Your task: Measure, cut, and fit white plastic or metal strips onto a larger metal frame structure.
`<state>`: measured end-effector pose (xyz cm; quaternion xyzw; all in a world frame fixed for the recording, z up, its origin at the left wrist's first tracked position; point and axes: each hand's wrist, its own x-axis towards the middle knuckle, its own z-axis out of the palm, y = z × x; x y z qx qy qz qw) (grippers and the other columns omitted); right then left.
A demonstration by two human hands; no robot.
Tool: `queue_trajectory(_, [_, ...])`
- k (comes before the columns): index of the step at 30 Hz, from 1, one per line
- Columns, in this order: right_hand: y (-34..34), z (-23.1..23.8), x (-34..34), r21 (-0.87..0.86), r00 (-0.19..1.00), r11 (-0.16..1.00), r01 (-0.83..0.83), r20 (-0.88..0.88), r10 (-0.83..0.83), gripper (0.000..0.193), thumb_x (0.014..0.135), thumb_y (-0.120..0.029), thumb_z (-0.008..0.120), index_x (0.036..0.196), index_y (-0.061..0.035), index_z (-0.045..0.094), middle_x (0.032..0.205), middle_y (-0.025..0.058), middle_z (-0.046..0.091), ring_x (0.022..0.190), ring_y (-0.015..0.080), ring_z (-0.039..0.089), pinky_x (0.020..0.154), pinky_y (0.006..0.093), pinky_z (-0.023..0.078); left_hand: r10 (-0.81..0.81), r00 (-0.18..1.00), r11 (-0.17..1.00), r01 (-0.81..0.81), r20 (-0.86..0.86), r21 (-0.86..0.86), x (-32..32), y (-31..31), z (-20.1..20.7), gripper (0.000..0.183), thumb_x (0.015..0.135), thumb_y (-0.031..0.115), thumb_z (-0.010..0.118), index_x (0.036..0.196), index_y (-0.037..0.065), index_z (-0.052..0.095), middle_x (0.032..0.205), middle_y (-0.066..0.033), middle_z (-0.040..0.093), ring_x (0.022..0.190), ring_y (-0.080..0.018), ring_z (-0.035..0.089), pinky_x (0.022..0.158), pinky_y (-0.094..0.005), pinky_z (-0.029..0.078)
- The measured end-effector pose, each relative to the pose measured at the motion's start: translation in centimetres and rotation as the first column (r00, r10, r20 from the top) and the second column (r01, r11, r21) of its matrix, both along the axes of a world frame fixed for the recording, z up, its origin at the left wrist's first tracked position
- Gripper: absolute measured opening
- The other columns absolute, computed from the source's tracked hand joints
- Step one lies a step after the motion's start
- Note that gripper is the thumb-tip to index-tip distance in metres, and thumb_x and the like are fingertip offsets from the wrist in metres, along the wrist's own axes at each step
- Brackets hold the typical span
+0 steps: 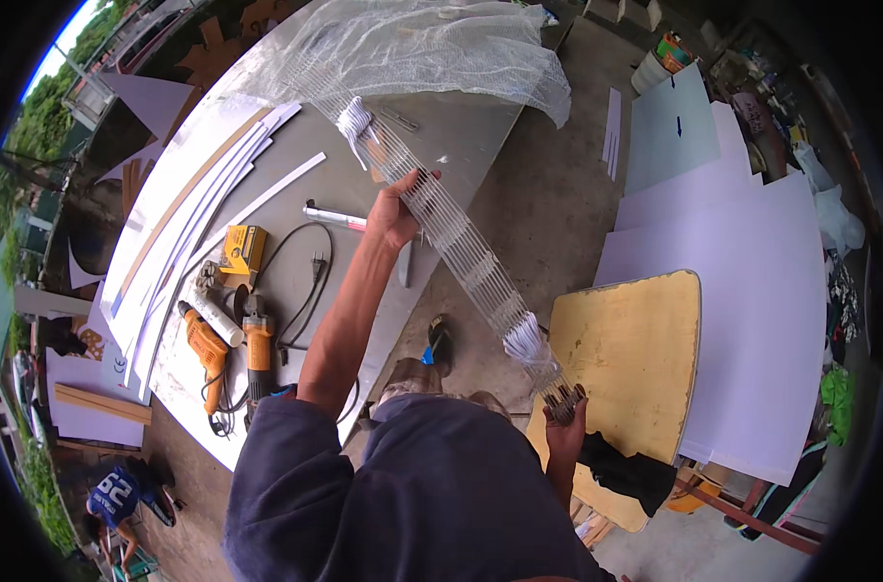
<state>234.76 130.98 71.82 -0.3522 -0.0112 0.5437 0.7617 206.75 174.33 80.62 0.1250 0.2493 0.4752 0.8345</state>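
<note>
Two hands, left hand [393, 215] and right hand [563, 427], grip one mesh strip [461, 247].

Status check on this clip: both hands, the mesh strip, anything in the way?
Left hand grips mesh strip mid-length. Right hand grips its near end. Strip taut over table; orange drills well aside.
</note>
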Motion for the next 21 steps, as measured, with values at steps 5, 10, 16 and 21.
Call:
queue_trajectory(5, [10.2,0.6,6.4,0.025,0.999,0.999,-0.042,0.033,0.041,0.041,0.101,-0.033,0.048,0.135,-0.0107,0.048,0.119,0.0135,0.064,0.099,0.0303,0.067,0.077,0.0449,0.059,0.019,0.989,0.995,-0.004,0.147,-0.099,3.0,8.6,-3.1,0.026,0.096,0.025,0.053,0.110,0.003,0.059,0.101,-0.0110,0.065,0.096,-0.0267,0.062,0.091,-0.0475,0.049])
queue_trajectory(10, [22.0,0.5,11.8,0.028,0.982,0.984,-0.174,0.074,0.172,0.038,0.099,-0.031,0.051,0.132,-0.0109,0.052,0.120,0.0126,0.064,0.101,0.0287,0.066,0.078,0.0447,0.059,0.209,0.970,0.960,-0.180,0.122,-0.213,5.0,17.2,-5.5,0.023,0.095,0.024,0.054,0.105,0.004,0.061,0.100,-0.0128,0.065,0.092,-0.0281,0.062,0.089,-0.0480,0.050])
queue_trajectory(16, [38.3,-1.4,16.6,-0.051,0.949,0.952,-0.300,0.083,0.304,0.038,0.096,-0.030,0.057,0.128,-0.0095,0.052,0.119,0.0113,0.063,0.102,0.0279,0.065,0.076,0.0438,0.060,0.413,0.910,0.898,-0.413,-0.036,-0.153,6.5,29.2,-8.0,0.021,0.092,0.021,0.059,0.106,0.005,0.061,0.101,-0.0107,0.065,0.091,-0.0267,0.063,0.085,-0.0450,0.052])
queue_trajectory(21, [53.9,-2.2,19.5,-0.144,0.893,0.889,-0.435,0.062,0.446,0.039,0.096,-0.032,0.059,0.127,-0.0105,0.054,0.118,0.0099,0.063,0.101,0.0263,0.065,0.077,0.0438,0.059,0.547,0.836,0.821,-0.543,-0.025,-0.177,4.0,39.2,-11.8,0.027,0.090,0.022,0.062,0.111,0.005,0.060,0.107,-0.0115,0.064,0.097,-0.0284,0.061,0.088,-0.0459,0.050])
